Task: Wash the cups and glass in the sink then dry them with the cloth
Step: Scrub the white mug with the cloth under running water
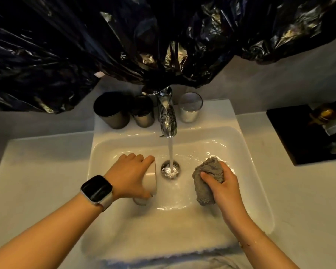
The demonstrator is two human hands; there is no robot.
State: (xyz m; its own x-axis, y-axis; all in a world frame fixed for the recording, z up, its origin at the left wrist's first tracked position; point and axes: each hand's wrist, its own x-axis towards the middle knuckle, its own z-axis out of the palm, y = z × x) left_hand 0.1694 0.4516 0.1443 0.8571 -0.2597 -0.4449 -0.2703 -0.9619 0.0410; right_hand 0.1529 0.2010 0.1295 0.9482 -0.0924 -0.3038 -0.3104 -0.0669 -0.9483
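gripping both items over the white rectangular ceramic sink (256, 183): a pale beige ceramic cup (150, 178) is held on its side by the left hand (131, 174), fingers curled round its wall; a wadded grey fabric cloth (207, 178) is pinched by the right hand (222, 184). both are kept beside the water stream (170, 152), not under it. risk: wet glaze, so the cup could be dropped against the basin and chipped. cloth is likely soaked already, so drying would be compromised. further back, on the ledge beside the chrome tap (166, 113), a large dark cylindrical cup (112, 111), a smaller dark cup (144, 111) and a clear glass tumbler (190, 107) are left unwashed; they could be knocked when reached for.
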